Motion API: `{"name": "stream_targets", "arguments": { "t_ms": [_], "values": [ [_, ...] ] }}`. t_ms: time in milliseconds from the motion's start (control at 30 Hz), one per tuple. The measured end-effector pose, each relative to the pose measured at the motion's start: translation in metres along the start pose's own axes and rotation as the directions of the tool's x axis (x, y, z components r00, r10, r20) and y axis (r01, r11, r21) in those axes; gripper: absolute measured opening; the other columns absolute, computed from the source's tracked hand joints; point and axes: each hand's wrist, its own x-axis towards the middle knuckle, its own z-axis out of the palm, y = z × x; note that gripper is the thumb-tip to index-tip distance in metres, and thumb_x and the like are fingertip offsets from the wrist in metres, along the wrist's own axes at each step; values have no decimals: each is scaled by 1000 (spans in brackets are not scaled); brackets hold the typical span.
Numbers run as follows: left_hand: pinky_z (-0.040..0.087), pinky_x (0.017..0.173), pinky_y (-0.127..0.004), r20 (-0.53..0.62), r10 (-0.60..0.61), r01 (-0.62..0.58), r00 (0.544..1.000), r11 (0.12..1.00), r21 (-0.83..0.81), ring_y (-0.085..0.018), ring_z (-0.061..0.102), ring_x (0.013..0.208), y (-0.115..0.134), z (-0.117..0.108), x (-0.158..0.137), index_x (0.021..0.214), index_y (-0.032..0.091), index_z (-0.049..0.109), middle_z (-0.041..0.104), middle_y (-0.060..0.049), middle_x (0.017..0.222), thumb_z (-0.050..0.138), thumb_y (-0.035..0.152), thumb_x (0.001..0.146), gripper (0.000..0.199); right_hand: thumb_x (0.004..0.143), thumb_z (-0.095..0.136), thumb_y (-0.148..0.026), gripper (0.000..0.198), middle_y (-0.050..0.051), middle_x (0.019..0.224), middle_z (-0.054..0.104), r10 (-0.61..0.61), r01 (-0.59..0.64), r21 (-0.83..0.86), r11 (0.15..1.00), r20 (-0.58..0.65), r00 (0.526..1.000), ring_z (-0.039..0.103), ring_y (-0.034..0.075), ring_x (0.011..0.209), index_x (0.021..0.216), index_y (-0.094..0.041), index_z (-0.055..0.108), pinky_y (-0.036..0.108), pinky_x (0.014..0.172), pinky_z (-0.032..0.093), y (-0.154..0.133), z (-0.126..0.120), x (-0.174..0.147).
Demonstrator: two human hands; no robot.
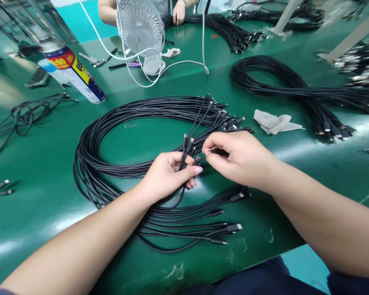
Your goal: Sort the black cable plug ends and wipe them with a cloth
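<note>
A glossy green work table (pixel 203 266) spreads across most of the frame. Right at the centre, the person's left hand (pixel 166 176) is closed around a small cluster of black cable ends with metal-tipped plugs (pixel 184 152), thumb laid along one plug, tips pointing up. Just to its right, the right hand (pixel 238 157) is curled in a pinch on a slim dark item (pixel 219 152), mostly covered by the fingers, so I can't tell what it is.

Beneath and around the left hand lies a big looped coil of thin black cables (pixel 89 149), from left of centre to the middle; some of its ends fan out at lower centre, others gather behind the right hand. A crumpled whitish cloth (pixel 275 122) sits right of centre, near a second bundle of looped black cables (pixel 267 71) at upper right.

At upper left stands a spray can in blue, red, yellow and white (pixel 76 73), tilted in the view, with a small white desk fan (pixel 140 28) at top centre. Behind that, another person's hand (pixel 178 12) rests on a further bunch of black cables (pixel 215 24).
</note>
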Motion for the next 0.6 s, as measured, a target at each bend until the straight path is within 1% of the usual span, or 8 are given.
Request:
{"name": "stream_targets", "arguments": {
  "t_ms": [100, 233, 300, 367, 433, 467, 533, 600],
  "values": [
    [52, 52, -21, 18, 4, -4, 1000, 999, -34, -11, 62, 47, -2, -1, 0, 75, 13, 59, 64, 0, 52, 80, 25, 68, 25, 77, 52, -15, 6, -2, 59, 60, 45, -45, -18, 999, 11, 999, 49, 10, 51, 75, -17, 57, 22, 52, 34, 1, 0, 2],
    [53, 54, -21, 30, 22, -21, 999, 998, -56, -11, 63, 50, -4, -2, 1, 78, 13, 59, 64, 1, 54, 78, 25, 70, 24, 85, 48, -20, 13, 0, 63, 63, 45, -45, -38, 998, 17, 999, 53, 12, 55, 77, -17, 58, 23, 55, 35, 2, 1, 2],
    [52, 54, -20, 27, 27, -25, 999, 998, -54, -11, 64, 51, -5, -3, 1, 78, 13, 59, 64, 1, 55, 78, 26, 70, 24, 85, 48, -19, 13, 2, 70, 66, 48, -48, -63, 997, -7, 999, 58, 14, 62, 82, -17, 60, 24, 58, 37, 4, 3, 2],
    [52, 55, -21, 22, 34, -33, 999, 998, -49, -11, 64, 51, -5, -3, 1, 79, 13, 60, 64, 1, 56, 79, 27, 69, 26, 83, 47, -15, 17, 4, 80, 69, 54, -55, -70, 996, -21, 998, 62, 16, 70, 91, -16, 62, 25, 62, 40, 6, 4, 1],
    [53, 55, -22, 17, 38, -37, 999, 998, -51, -11, 64, 51, -5, -3, 1, 79, 13, 60, 64, 1, 57, 79, 29, 69, 27, 85, 47, -16, 20, 5, 83, 71, 65, -66, -59, 996, -20, 998, 63, 16, 71, 96, -16, 63, 26, 65, 41, 7, 4, 1],
    [53, 55, -22, 16, 38, -37, 999, 998, -55, -11, 64, 51, -5, -3, 1, 78, 13, 60, 64, 1, 58, 80, 29, 69, 27, 87, 46, -18, 19, 5, 80, 70, 76, -77, -56, 995, -15, 997, 62, 15, 68, 93, -16, 64, 25, 63, 41, 7, 3, 1],
    [53, 55, -22, 16, 35, -34, 999, 998, -62, -11, 64, 50, -5, -3, 1, 77, 13, 61, 64, 1, 57, 80, 30, 68, 27, 90, 48, -25, 21, 3, 70, 68, 90, -90, -42, 995, -9, 996, 59, 14, 61, 82, -17, 65, 24, 59, 39, 6, 4, 2],
    [52, 55, -21, 19, 38, -36, 999, 997, -63, -11, 63, 51, -5, -3, 1, 76, 13, 62, 64, 1, 56, 81, 29, 67, 26, 90, 52, -30, 24, 2, 67, 67, 79, -80, 16, 997, 13, 997, 58, 12, 60, 75, -17, 65, 23, 57, 37, 4, 5, 2]
  ]
}}
